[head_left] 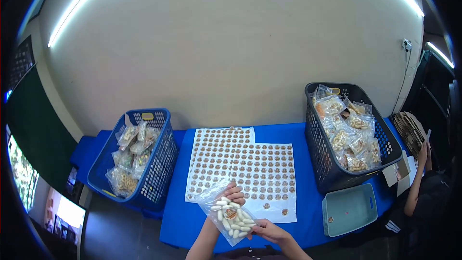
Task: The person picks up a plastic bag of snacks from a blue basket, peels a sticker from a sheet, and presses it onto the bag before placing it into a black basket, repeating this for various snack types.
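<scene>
A clear plastic bag [222, 217] of white oblong pieces is held tilted over the front of the table. On its face is a round brownish sticker [231, 213]. My left hand [234, 194] is at the bag's upper right edge with its fingers curled; the bag covers part of that wrist. My right hand [270, 231] pinches the lower right side of the bag between thumb and fingers. Just behind the bag, sheets of round stickers [240, 163] lie flat on the blue tablecloth [180, 221]. Two stickers sit apart on the bare lower part of the right sheet.
A blue basket [161, 168] of filled bags stands left, a dark basket [313, 139] of filled bags right. In front of the dark one is a grey-green tray [349, 214]. At far right, another person's hand [423, 154] is near stacked brown cardboard [409, 132].
</scene>
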`<state>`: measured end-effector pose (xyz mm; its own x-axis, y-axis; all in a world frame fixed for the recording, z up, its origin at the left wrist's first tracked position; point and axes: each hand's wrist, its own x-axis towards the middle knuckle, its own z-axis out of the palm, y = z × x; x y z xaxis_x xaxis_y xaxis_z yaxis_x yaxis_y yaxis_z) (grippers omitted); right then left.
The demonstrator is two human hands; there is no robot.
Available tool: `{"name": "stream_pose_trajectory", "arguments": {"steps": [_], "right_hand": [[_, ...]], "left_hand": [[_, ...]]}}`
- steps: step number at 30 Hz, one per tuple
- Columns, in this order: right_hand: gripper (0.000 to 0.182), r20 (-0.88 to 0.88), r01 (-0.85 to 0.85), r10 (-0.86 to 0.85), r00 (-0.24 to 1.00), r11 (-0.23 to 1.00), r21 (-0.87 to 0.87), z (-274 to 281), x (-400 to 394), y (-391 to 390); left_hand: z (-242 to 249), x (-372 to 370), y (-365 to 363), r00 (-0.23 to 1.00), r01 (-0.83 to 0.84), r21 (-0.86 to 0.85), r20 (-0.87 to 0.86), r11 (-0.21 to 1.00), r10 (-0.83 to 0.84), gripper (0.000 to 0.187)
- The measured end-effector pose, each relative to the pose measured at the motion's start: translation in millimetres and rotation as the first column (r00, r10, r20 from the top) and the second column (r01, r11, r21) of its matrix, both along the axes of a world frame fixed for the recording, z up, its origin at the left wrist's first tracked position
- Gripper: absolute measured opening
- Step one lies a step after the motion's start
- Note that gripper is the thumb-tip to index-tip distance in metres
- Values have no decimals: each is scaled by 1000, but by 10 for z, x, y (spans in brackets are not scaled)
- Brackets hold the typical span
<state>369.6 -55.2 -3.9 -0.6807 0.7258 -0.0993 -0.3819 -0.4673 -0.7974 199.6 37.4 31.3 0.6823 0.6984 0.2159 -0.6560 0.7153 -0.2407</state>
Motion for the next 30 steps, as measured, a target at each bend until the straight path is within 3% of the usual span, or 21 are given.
{"name": "stream_pose_trajectory", "arguments": {"steps": [3,4,5,8,9,13,16,17,20,21,25,30], "right_hand": [[30,315,25,-62,947,992,121,19,15,-13],[29,309,70,-101,946,991,111,24,13,-27],[27,302,116,-142,942,988,103,38,9,-47],[29,320,199,-231,919,971,130,123,18,-88],[31,340,212,-259,904,962,170,141,29,-98],[28,397,238,-298,868,952,194,56,52,-150],[30,396,245,-283,874,959,143,5,32,-208],[30,407,244,-286,867,958,154,5,25,-220],[32,411,240,-288,865,957,165,-9,6,-265],[33,395,236,-280,875,959,156,-39,-1,-293],[31,338,217,-241,910,970,107,-71,9,-319],[29,364,262,-301,882,953,154,-33,9,-344]], "left_hand": [[16,17,-86,979,-86,-33,-186,996,78,15],[3,-1,-97,960,-127,-54,-257,991,109,17],[-93,-37,-94,970,-132,-12,-209,991,127,32],[-192,-278,-152,799,-182,152,-552,971,237,52],[-76,-284,-202,845,-216,103,-478,971,238,68],[190,-349,-426,588,-226,325,-706,918,394,77],[173,-406,-517,664,-240,357,-618,903,421,81],[182,-412,-553,711,-281,324,-562,903,423,68],[71,-387,-629,165,-182,525,-817,831,552,51],[109,-342,-638,166,-275,490,-823,827,543,39],[15,-292,-636,-90,-386,629,-753,675,651,35],[-81,-205,-672,-95,-480,599,-761,640,641,35]]}}
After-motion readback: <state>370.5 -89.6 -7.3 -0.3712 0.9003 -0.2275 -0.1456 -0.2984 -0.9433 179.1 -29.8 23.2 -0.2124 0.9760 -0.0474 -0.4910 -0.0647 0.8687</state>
